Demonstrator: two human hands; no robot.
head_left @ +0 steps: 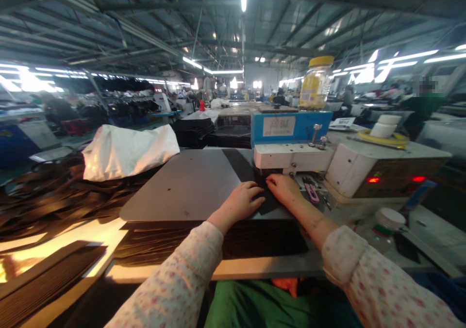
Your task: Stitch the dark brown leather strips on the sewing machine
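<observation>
A dark fabric strip [236, 163] lies across the smooth grey metal plate [182, 187], running to the machine's white head [291, 157]. My left hand [244, 198] rests on the strip and the plate's edge, fingers stretched forward and thumb apart. Closer to the machine head, my right hand [283, 188] has its fingers curled and pinched on the strip's right side. The fingertips of that hand are partly hidden against the dark cloth. Beside my right wrist lies a pair of pink-handled thread snips [311, 192].
Dark cloth pieces [163, 245] are stacked under the plate. A white cloth bundle [127, 153] sits on dark strips at left. A control box [386, 172] with red lights stands at right, near a lidded jar [389, 219]. A yellow-lidded jar [316, 85] tops the blue machine housing [291, 128].
</observation>
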